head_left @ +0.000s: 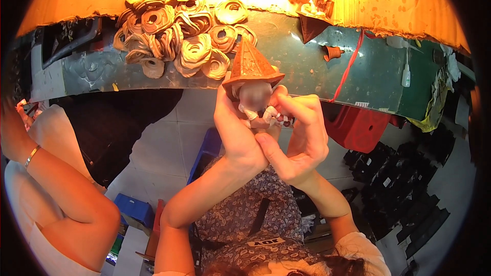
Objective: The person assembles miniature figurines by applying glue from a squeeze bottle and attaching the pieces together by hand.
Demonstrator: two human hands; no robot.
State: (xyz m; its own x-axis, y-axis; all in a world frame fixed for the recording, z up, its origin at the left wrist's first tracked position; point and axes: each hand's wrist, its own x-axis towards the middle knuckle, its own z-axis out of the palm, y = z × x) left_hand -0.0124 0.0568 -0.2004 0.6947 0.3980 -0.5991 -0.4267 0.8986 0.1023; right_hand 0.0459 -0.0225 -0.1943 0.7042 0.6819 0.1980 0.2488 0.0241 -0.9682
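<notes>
A small figurine with a pointed, faceted brown hat and a pale body stands upright in front of me, just past the green table's near edge. My left hand is wrapped round its left side and underneath. From the right, my right hand has its curled fingers against the figurine's side, near small white and dark red details. The right thumb lies by my left wrist. Whether the right fingertips also pinch some tiny part is hidden.
Many ring-shaped, wavy tan pieces are heaped on the green table. Farther right lie another brown-roofed figure, a small brown pot and a red cord. A red stool stands below; a co-worker's arm is at left.
</notes>
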